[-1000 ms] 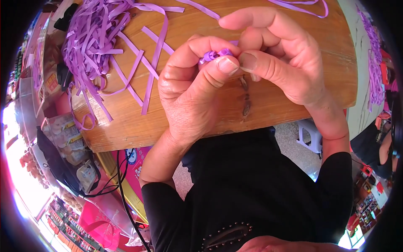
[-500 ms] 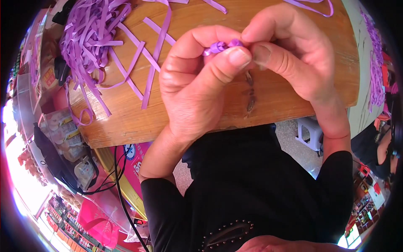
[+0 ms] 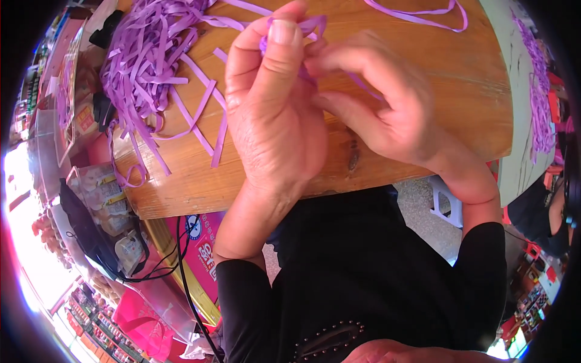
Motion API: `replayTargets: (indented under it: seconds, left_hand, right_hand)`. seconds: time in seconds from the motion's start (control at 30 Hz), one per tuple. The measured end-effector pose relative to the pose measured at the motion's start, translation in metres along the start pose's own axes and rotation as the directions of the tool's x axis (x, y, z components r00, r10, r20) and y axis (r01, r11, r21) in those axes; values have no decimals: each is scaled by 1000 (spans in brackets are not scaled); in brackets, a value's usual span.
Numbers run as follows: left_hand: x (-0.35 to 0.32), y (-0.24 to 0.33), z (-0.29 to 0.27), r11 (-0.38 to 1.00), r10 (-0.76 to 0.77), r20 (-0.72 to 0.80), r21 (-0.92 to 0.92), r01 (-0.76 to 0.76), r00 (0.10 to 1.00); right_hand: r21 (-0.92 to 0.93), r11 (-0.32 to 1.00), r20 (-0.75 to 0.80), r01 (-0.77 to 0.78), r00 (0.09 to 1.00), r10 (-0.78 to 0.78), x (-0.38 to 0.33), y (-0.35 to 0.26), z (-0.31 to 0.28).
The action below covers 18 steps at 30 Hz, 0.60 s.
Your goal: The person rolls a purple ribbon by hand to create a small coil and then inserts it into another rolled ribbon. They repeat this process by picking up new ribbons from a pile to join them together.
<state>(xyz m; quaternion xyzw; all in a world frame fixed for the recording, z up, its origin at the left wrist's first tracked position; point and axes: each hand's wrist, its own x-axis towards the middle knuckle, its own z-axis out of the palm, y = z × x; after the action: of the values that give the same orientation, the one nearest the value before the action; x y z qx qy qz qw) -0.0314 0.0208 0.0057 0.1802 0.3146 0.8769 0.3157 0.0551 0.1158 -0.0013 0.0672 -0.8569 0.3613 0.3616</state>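
Over the wooden table, my left hand is raised with its thumb and fingers pinched on a purple ribbon. The ribbon loops out above the fingertips, and part of it is hidden behind the thumb and palm. Close beside it on the right, my right hand is smeared by motion, its thumb and forefinger near the ribbon. Whether those fingers grip the strand cannot be made out. A big heap of loose purple ribbons lies at the far left, with several strands trailing toward my left hand.
The wooden table has a worn near edge. A looped purple ribbon lies at its far right. More purple ribbons hang over a pale surface on the right. Below are a white stool and a black cable on the left.
My right hand has dropped and drawn away from the left fingertips. My left hand has turned more upright and moved left and up. A ribbon loop now shows above its fingers.
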Motion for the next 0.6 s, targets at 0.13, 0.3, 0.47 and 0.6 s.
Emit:
replayTargets:
  seconds: [0.13,0.3,0.47,0.6]
  left_hand:
    - [-1,-8,2,998,-54,119,-3,55,991]
    - [-10,-22,16,999,-20,52,36,18,998]
    - [-8,-28,11,995,31,86,92,-39,996]
    - [-7,-28,14,991,78,98,104,-88,992]
  right_hand:
    - [75,974,-133,-215,966,224,1,-2,4]
    - [222,912,-146,-346,912,382,-1,0,-1]
    - [410,842,-158,-351,882,445,-5,6,6]
    - [459,860,-183,-221,924,335,-9,14,6]
